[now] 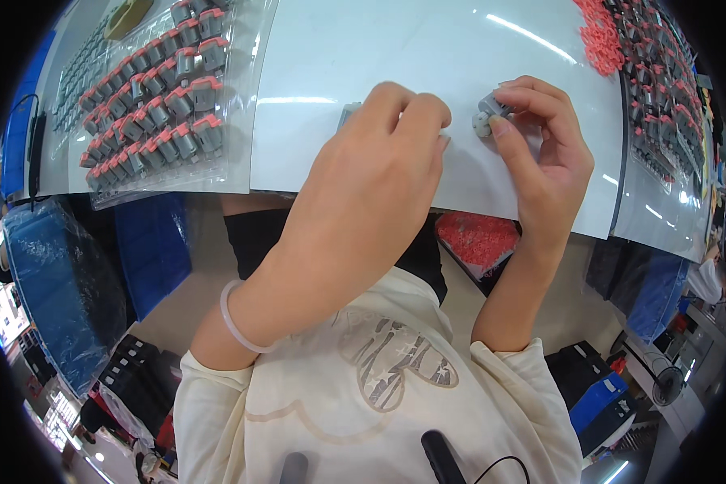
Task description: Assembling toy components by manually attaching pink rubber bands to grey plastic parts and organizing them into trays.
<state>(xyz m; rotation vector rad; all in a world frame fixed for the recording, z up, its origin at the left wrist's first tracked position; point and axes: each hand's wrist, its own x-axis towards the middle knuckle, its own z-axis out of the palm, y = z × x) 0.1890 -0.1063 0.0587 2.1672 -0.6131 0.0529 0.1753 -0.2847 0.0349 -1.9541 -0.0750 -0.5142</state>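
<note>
Over the white tabletop (298, 68), my right hand (544, 153) pinches a small grey electric motor (486, 113) between thumb and fingers, its pale end facing left. My left hand (371, 165) is to the left of it, back of the hand up and fingers curled together. Whatever those fingertips hold, if anything, is hidden beneath the hand. A grey metal piece (348, 113) shows just past the left side of my left hand; whether it is held or lies on the table I cannot tell.
At the left, a clear plastic tray (238, 105) holds rows of grey motors with pink-red caps (169, 105). Loose pink-red caps (598, 36) are piled at the far right, beside another mass of capped motors (661, 89). Below the table edge sits a bin of red pieces (480, 242).
</note>
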